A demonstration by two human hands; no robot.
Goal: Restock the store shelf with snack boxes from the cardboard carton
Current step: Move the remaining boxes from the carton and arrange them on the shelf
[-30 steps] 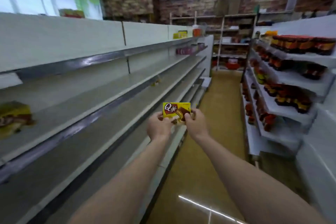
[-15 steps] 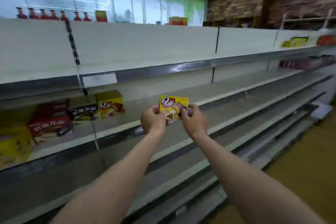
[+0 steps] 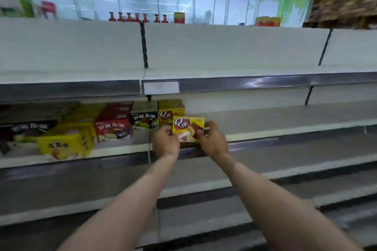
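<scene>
Both hands hold one yellow snack box (image 3: 188, 126) with a red Q logo, face toward me. My left hand (image 3: 165, 141) grips its left end and my right hand (image 3: 213, 141) grips its right end. The box hovers at the front edge of the second shelf (image 3: 285, 128), just right of a matching yellow snack box (image 3: 170, 111) standing on that shelf. Left of that stand a dark box (image 3: 144, 118), red boxes (image 3: 113, 126) and a large yellow pack (image 3: 65, 144). The cardboard carton is not in view.
The top shelf (image 3: 224, 71) above is bare white with a blank price tag (image 3: 161, 87) on its rail. Red bottles (image 3: 136, 17) and cartons stand behind it. Lower shelves (image 3: 265, 177) run below my forearms. The shelf to the right of the held box has free room.
My view has swung left to face the shelf head-on. Both hands have carried the yellow box in toward the second shelf, close beside the stocked boxes.
</scene>
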